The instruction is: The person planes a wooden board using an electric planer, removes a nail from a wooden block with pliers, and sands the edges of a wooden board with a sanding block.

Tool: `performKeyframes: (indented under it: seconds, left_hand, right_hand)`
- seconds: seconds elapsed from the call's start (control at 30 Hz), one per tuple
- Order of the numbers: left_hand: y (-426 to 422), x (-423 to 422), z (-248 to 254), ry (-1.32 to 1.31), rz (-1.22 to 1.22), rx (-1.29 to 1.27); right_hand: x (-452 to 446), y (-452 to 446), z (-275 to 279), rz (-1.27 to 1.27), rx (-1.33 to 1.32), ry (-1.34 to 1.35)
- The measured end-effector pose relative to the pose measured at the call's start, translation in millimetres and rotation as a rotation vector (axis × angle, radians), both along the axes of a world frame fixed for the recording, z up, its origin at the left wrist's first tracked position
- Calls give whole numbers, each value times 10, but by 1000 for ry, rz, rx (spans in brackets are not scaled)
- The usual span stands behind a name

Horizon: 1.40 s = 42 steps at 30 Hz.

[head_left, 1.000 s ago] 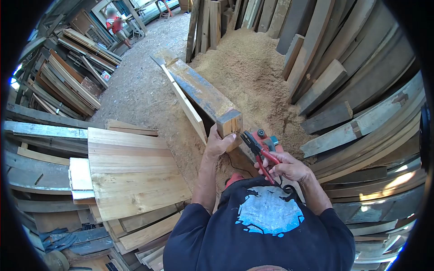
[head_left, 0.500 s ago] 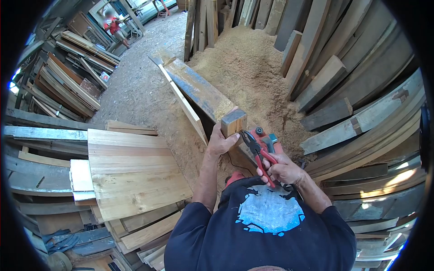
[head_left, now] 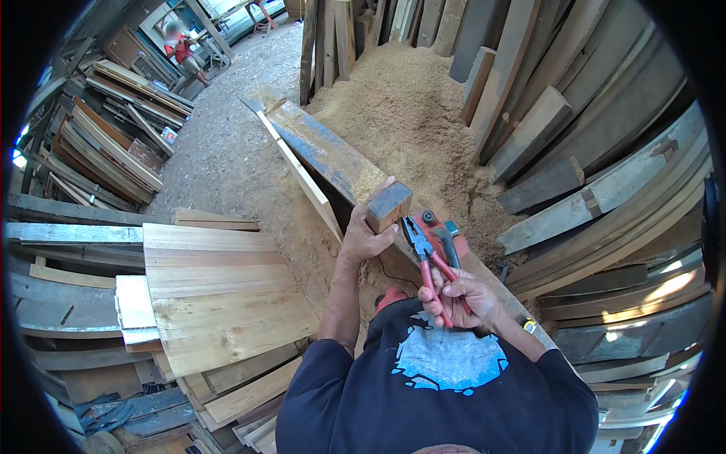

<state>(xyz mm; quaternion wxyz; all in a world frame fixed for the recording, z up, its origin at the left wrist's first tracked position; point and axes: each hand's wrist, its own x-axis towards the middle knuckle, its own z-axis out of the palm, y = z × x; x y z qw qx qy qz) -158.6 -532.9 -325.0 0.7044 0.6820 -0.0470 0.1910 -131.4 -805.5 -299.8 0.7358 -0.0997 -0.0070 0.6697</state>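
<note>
Pliers (head_left: 423, 252) near edge of block (head_left: 389, 206); open sawdust (head_left: 401, 98) beyond

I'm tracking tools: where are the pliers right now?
In the head view, the pliers are just right of centre, in the right hand, their tips near the block that the left hand holds.
</note>
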Motion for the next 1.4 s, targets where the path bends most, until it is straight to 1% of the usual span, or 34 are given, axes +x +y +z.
performKeyframes:
  seconds: [0.07, 0.13, 0.23, 0.33, 0.47, 0.57, 0.67, 0.73, 0.77, 0.87, 0.93, 1.07, 1.17, 1.23, 1.27, 1.33, 1.4]
  left_hand:
    - [2, 9, -49, 2, 7, -53]
    - [18, 41, -146, -23, -6, -117]
    - [9, 2, -136, 6, -6, -197]
    - [14, -20, -76, 28, -31, -240]
    - [69, -39, -192, 57, 3, -226]
    - [59, -46, -155, 49, 13, -226]
    - [62, -55, -127, 41, -10, -194]
    - [12, -52, -8, 12, -19, -171]
    - [24, -39, -35, 16, -24, -150]
    - [60, -17, -107, 30, -36, -96]
    - [45, -8, -59, 33, -46, -76]
    - [-7, -1, 37, 48, -59, -122]
    - [7, 20, 11, 57, -83, -131]
    - [4, 17, 5, 95, -81, -147]
    - [16, 34, -19, 64, -82, -131]
    - [47, 83, -61, 2, -87, -99]
    - [63, 91, -53, 11, -99, -107]
  right_hand:
    - [65, 18, 73, 4, -79, -186]
    - [147, 32, 260, 25, -186, -381]
    - [234, -35, 233, 13, -234, -654]
    - [329, -69, 192, 66, -295, -759]
    - [368, -73, 209, 106, -361, -869]
    - [415, -93, 113, 115, -288, -929]
    - [401, -80, 117, 71, -290, -921]
    - [424, -66, 153, 82, -300, -924]
    - [431, -57, 168, 88, -304, -926]
    - [414, -42, 178, 87, -334, -879]
    - [381, -27, 143, 79, -332, -864]
    - [306, -27, 91, 58, -315, -773]
    - [239, -25, 44, 48, -221, -480]
    - [173, -9, 47, 42, -125, -221]
    - [145, -6, 46, 39, -76, -91]
    - [96, -11, 24, 45, -17, 1]
    - [71, 6, -1, 42, 34, 79]
